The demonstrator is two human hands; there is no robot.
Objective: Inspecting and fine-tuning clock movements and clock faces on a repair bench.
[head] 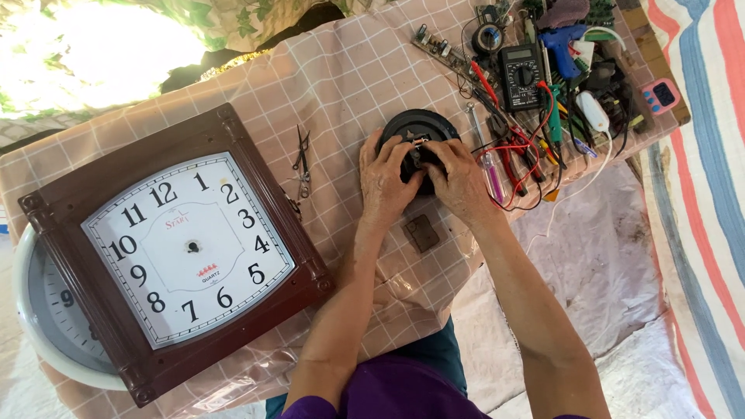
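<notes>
Soft daylight fills the scene evenly, with only faint shadows under the forearms. At the far left a blown-out white patch of sky [101,54] glares through foliage. The glossy white square clock face [188,248] shows no strong reflection. Focus is sharp throughout; the edges bend slightly.

A black multimeter [521,76] lies at the far right of the table, its small grey rectangular screen [518,53] at its far end. To the right of the multimeter, at the table's edge, sits a small pink timer [660,95] with a dark rectangular screen.
</notes>
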